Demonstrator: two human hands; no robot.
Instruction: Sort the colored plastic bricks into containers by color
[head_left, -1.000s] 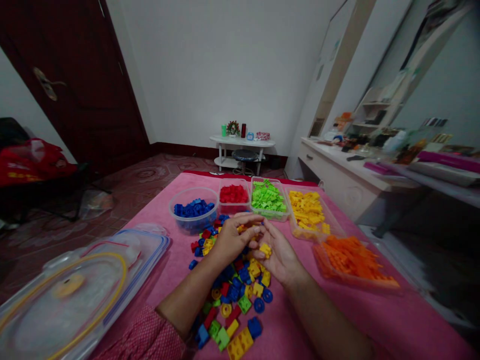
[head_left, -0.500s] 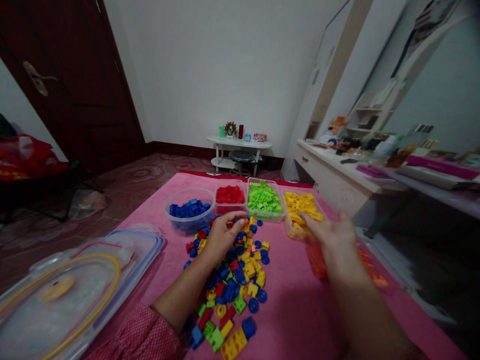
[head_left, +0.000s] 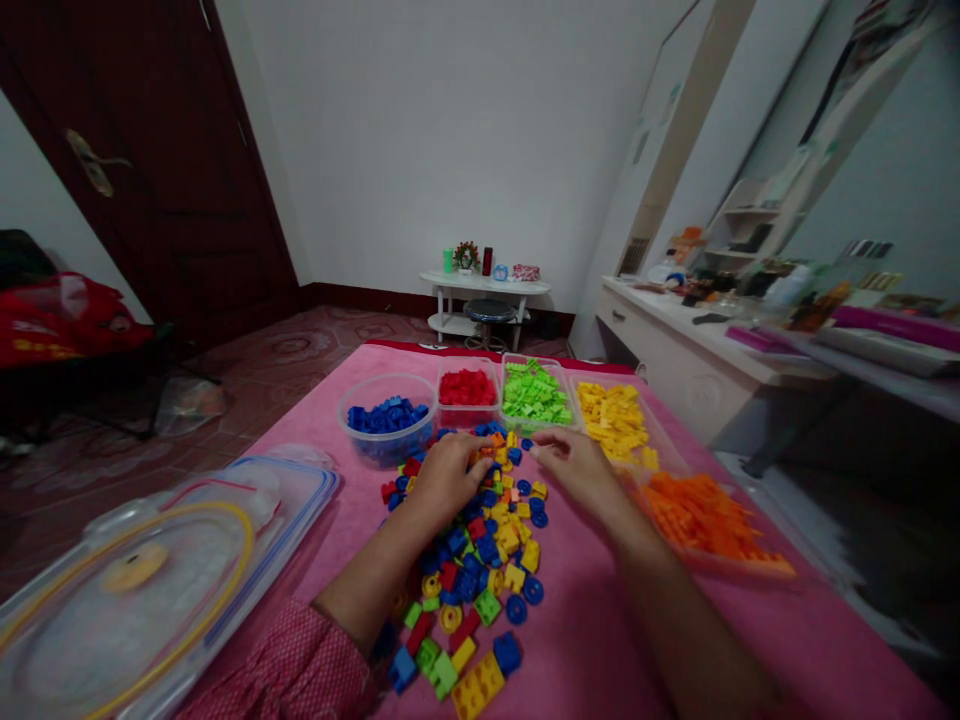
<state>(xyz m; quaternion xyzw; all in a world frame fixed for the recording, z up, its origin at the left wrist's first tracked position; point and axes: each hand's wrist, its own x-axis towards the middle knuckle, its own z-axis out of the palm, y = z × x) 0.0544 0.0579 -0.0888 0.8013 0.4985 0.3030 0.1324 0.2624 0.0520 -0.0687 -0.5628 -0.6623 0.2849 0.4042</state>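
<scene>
A heap of mixed small plastic bricks [head_left: 480, 560] in blue, red, yellow and green lies on the pink cloth [head_left: 600, 640]. My left hand [head_left: 446, 480] rests palm down on the far end of the heap. Its fingers are curled over some bricks, and what they hold is hidden. My right hand [head_left: 574, 468] lies just right of it with fingers stretched toward the heap, touching its edge and holding nothing. Behind the hands stand a round bowl of blue bricks [head_left: 386, 420], a tub of red bricks [head_left: 466, 388] and a tub of green bricks [head_left: 534, 395].
A tub of yellow bricks [head_left: 615, 420] and a tray of orange bricks [head_left: 697, 515] sit to the right of my right hand. Clear plastic lids [head_left: 150, 580] lie at the left edge. A white desk [head_left: 697, 340] stands on the right, a small white table [head_left: 484, 290] by the far wall.
My right hand has come back from the yellow tub to the heap's edge. My left hand has dropped lower onto the bricks. A second ago both hands were together above the heap.
</scene>
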